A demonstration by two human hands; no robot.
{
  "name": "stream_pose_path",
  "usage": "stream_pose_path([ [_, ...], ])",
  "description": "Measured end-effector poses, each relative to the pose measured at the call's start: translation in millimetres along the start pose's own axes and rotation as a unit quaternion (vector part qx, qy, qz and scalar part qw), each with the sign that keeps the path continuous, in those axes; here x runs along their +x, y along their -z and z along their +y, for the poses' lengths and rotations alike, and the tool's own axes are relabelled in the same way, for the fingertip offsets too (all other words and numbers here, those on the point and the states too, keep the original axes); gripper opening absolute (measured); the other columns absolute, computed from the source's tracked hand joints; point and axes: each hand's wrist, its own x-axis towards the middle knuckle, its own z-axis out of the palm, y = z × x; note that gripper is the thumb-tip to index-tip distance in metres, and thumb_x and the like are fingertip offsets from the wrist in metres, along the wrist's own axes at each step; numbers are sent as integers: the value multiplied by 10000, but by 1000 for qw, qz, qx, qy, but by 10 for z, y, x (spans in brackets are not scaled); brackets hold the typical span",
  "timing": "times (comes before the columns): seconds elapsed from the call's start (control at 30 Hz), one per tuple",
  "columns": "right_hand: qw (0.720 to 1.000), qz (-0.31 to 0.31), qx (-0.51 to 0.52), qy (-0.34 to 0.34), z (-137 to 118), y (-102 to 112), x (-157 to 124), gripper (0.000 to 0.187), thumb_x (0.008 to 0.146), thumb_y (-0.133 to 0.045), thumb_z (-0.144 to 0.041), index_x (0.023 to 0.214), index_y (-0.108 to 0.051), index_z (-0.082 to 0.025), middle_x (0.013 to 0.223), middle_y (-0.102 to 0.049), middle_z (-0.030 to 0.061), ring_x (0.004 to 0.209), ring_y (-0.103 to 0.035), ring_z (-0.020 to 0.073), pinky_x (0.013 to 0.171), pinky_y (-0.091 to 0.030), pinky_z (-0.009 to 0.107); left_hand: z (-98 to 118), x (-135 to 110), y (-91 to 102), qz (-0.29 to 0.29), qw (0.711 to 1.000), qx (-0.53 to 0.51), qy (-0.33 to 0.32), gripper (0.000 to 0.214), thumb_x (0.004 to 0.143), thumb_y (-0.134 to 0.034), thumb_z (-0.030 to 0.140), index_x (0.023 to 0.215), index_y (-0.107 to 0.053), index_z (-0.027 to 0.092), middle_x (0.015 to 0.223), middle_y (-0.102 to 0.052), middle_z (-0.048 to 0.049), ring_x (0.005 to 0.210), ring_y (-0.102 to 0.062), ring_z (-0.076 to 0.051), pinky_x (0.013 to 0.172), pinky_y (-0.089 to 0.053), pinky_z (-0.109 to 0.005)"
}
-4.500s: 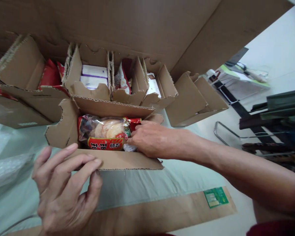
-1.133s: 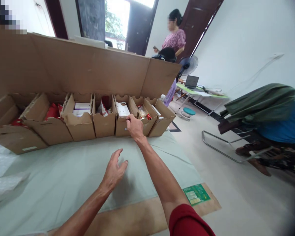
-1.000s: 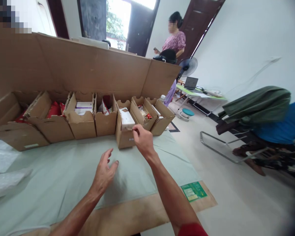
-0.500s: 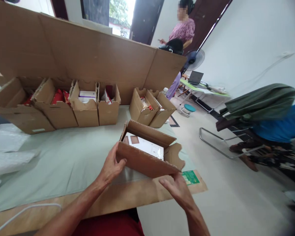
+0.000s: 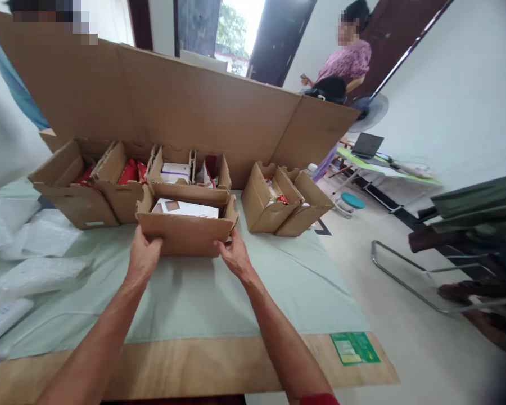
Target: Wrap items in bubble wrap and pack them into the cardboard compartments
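Between my hands is an open-topped cardboard box [image 5: 185,233], its long side facing me. Inside it lies a white box [image 5: 188,208] with a brown patch. My left hand [image 5: 143,253] grips the lower left corner, thumb on the front. At the right end my right hand [image 5: 235,251] holds the lower corner, thumb also on the front. Fingers behind the cardboard are partly hidden. Just behind stand a cardboard bin with red packets [image 5: 130,171], another with white boxes [image 5: 175,172], and one holding a mixed packet [image 5: 206,171].
Two more cardboard bins [image 5: 270,205] stand at the right. A tall cardboard panel [image 5: 211,101] runs behind the row. Bubble wrap [image 5: 46,233] lies at the left. A green card [image 5: 355,348] lies on the wooden edge [image 5: 185,365]. One person [image 5: 346,62] stands beyond the panel, another person's sleeve [image 5: 21,84] at far left.
Both hands have carried the cardboard box leftward and away from me, turning it nearly parallel to the row. My view has shifted left; a second person now shows at the left.
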Motion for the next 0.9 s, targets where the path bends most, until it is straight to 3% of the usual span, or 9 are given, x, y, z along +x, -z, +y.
stream_pose_path([
  [0.1, 1000, 21, 18, 4, 84, -45, 107, 470, 833, -615, -294, 1292, -569, -197, 1270, -677, 134, 1079, -663, 265, 877, -594, 418, -43, 24, -67, -27, 1000, -4, -5, 549, 650, -609, 237, 1194, -568, 173, 1068, -682, -75, 1070, -649, -281, 1028, -503, -454],
  [0.23, 1000, -18, 25, -4, 153, 43, -25, 512, 875, -605, -354, 1352, -546, -178, 1268, -698, 163, 1047, -702, 259, 818, -600, 389, -108, -110, 2, -51, 998, 19, -21, 591, 719, -622, 281, 1292, -551, 156, 1263, -661, -134, 1261, -593, -311, 1134, -432, -491],
  [0.33, 999, -9, -16, -37, 144, 150, -239, 597, 859, -633, -442, 1375, -558, -150, 1220, -734, 191, 1038, -728, 288, 798, -602, 406, -187, -277, 192, -45, 997, 51, -25, 665, 744, -660, 307, 1379, -529, 157, 1406, -607, -162, 1365, -528, -331, 1182, -380, -509],
  [0.4, 996, 7, -60, -64, 114, 185, -365, 543, 871, -612, -502, 1268, -644, -134, 1062, -782, 177, 922, -755, 289, 787, -604, 423, -262, -433, 366, -58, 992, 102, -39, 669, 756, -664, 305, 1397, -543, 159, 1451, -587, -180, 1379, -518, -351, 1185, -370, -538],
  [0.5, 994, -12, -101, -31, -32, 50, -491, 411, 912, -579, -518, 1071, -742, -176, 888, -797, 120, 761, -749, 260, 710, -605, 391, -363, -734, 626, -137, 958, 244, -68, 586, 794, -633, 271, 1363, -602, 137, 1468, -576, -224, 1399, -496, -389, 1189, -344, -593],
  [0.57, 992, -74, -92, 38, -227, -206, -527, 323, 940, -574, -458, 1011, -766, -208, 894, -800, 98, 744, -743, 240, 675, -603, 358, -396, -936, 759, -201, 922, 322, -80, 537, 807, -619, 232, 1335, -635, 136, 1520, -531, -229, 1460, -431, -395, 1226, -276, -606],
  [0.67, 968, -183, -71, 159, -609, -781, -457, 241, 972, -549, -314, 998, -777, -239, 958, -805, 75, 846, -753, 226, 781, -609, 347, -397, -1146, 883, -270, 885, 368, -92, 548, 825, -624, 231, 1368, -620, 158, 1619, -424, -199, 1541, -311, -382, 1273, -150, -612],
  [0.77, 928, -258, -98, 252, -1011, -1422, -224, 242, 963, -549, -203, 1053, -772, -228, 1061, -797, 86, 1003, -734, 240, 940, -575, 390, -357, -1218, 956, -304, 879, 356, -92, 560, 856, -635, 295, 1396, -595, 152, 1616, -420, -206, 1553, -276, -380, 1281, -82, -628],
  [0.9, 883, -312, -164, 310, -1563, -2186, 135, 251, 948, -578, -134, 1111, -754, -206, 1223, -757, 93, 1152, -667, 252, 1019, -519, 405, -283, -1207, 1065, -334, 890, 300, -75, 568, 868, -655, 350, 1401, -597, 161, 1646, -367, -206, 1572, -225, -379, 1287, -52, -622],
])
